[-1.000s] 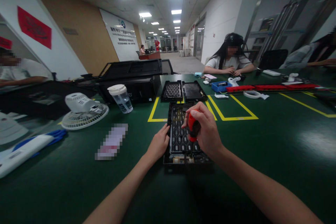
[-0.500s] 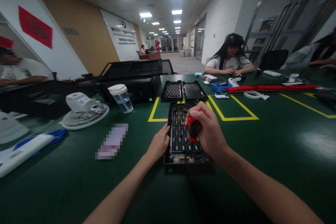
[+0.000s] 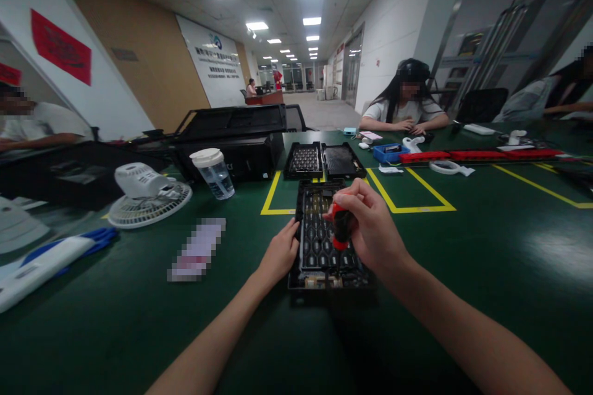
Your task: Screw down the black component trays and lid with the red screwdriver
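In front of me on the green table lies an open black case [image 3: 316, 241], filled with rows of dark oval-patterned pieces. My left hand [image 3: 279, 251] grips its left wall, the fingertips over the edge. A screwdriver [image 3: 343, 225] with a red and black handle is held in my right hand [image 3: 377, 231], above the case's right half. The handle stands nearly upright, and its shaft points down toward the near end, where a small pale part [image 3: 316, 282] shows. Whether the tip touches a screw is too dark to make out.
Beyond the case stands another open black case [image 3: 303, 160] with its lid part [image 3: 343, 162]. On the left are a lidded cup [image 3: 214, 174], a fan [image 3: 151, 197] and a blurred flat item [image 3: 198, 250]. A blue tray [image 3: 389, 152] is at the back right, near a seated person [image 3: 407, 102].
My right hand has shifted very slightly right with the screwdriver, and the handle's tilt has changed a little. My left hand stays on the case's wall.
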The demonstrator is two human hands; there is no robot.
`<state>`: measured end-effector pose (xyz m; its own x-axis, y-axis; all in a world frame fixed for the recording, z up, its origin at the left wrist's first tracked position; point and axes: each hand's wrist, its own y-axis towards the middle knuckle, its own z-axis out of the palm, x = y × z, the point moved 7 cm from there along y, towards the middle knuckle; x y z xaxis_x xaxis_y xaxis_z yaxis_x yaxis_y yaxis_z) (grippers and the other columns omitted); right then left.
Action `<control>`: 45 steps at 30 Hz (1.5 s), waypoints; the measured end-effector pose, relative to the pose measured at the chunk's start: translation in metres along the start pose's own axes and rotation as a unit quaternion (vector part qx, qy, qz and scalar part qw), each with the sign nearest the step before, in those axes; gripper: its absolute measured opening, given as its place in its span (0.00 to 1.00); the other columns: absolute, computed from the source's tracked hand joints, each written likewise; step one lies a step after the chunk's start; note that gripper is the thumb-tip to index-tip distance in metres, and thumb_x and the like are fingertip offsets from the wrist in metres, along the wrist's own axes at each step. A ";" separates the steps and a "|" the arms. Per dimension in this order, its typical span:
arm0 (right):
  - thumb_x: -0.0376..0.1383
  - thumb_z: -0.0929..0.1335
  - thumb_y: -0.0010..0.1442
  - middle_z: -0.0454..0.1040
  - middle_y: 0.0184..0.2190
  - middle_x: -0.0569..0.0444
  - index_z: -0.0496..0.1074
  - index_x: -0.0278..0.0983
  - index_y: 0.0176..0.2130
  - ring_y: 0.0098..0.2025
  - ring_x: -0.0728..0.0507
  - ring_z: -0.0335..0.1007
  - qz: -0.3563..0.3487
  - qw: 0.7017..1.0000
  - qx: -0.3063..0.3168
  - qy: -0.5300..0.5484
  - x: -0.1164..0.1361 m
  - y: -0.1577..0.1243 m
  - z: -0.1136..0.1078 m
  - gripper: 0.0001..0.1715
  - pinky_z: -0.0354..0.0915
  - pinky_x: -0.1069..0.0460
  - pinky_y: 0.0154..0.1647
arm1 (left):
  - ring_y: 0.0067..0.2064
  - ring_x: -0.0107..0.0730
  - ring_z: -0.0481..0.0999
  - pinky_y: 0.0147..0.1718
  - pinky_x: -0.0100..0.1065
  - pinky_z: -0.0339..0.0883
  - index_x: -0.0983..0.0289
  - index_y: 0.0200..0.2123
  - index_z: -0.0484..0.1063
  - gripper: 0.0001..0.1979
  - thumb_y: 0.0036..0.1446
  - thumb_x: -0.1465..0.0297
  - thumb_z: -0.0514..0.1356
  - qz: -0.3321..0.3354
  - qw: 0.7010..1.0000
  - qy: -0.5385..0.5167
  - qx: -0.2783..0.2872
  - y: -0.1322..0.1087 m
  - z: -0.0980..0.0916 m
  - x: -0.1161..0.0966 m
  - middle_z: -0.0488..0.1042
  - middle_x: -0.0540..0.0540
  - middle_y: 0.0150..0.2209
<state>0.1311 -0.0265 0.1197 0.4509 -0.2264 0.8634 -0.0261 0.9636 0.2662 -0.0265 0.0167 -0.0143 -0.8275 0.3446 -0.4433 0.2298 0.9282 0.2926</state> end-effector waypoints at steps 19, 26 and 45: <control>0.32 0.72 0.44 0.60 0.20 0.63 0.56 0.35 0.22 0.23 0.55 0.57 -0.006 0.999 -0.043 0.011 0.004 -0.004 -0.003 0.19 0.61 0.58 0.23 | 0.60 0.31 0.57 0.59 0.36 0.49 0.68 0.55 0.61 0.22 0.57 0.74 0.45 0.003 1.000 -0.002 -0.002 0.000 0.000 -0.001 0.58 0.58 0.59; 0.31 0.73 0.42 0.60 0.22 0.63 0.55 0.35 0.22 0.23 0.56 0.57 -0.009 0.999 -0.043 0.022 0.006 -0.004 -0.003 0.20 0.60 0.59 0.24 | 0.60 0.32 0.57 0.59 0.35 0.49 0.70 0.54 0.62 0.22 0.57 0.74 0.45 0.003 1.000 0.000 -0.006 0.001 0.001 -0.001 0.59 0.59 0.59; 0.28 0.66 0.49 0.74 0.28 0.55 0.55 0.37 0.30 0.24 0.51 0.67 0.053 0.986 0.157 0.023 0.000 0.001 0.015 0.13 0.63 0.53 0.29 | 0.60 0.32 0.56 0.59 0.36 0.49 0.67 0.55 0.61 0.22 0.57 0.75 0.45 0.016 1.000 -0.019 -0.008 -0.001 0.000 -0.001 0.58 0.57 0.60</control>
<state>0.1179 -0.0278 0.1265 0.4696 -0.1128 0.8756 -0.3475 0.8881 0.3007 -0.0256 0.0156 -0.0136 -0.7994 0.3802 -0.4652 0.2481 0.9141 0.3207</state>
